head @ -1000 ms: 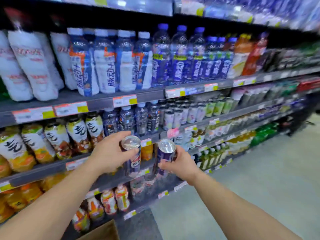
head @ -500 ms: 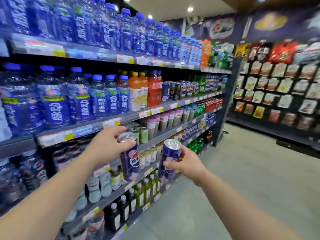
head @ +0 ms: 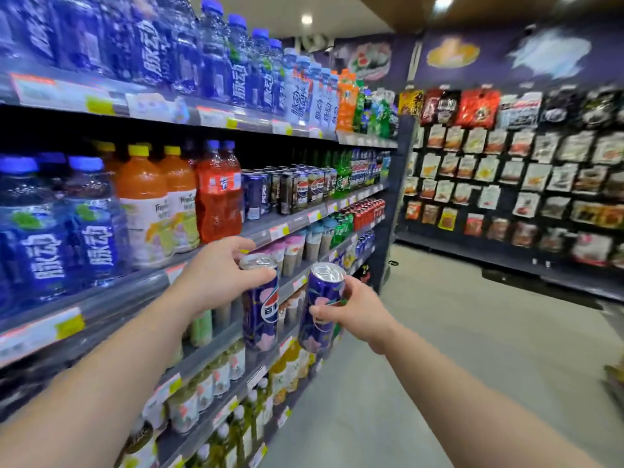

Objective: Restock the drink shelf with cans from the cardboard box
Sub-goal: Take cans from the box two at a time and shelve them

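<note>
My left hand grips a tall dark-blue Pepsi can near its silver top, holding it upright in front of the drink shelf. My right hand grips a second matching can, tilted slightly, just to the right of the first. A row of similar dark cans stands on the shelf above and beyond both hands, right of the red bottles. The cardboard box is out of view.
Blue water bottles and orange juice bottles fill the shelves at left. Small bottles line the lower shelves. A wall of hanging snack packets stands across the grey aisle floor on the right.
The view has swung right along the shelving, and I have moved down the aisle with both cans held. The row of cans on the shelf is now closer.
</note>
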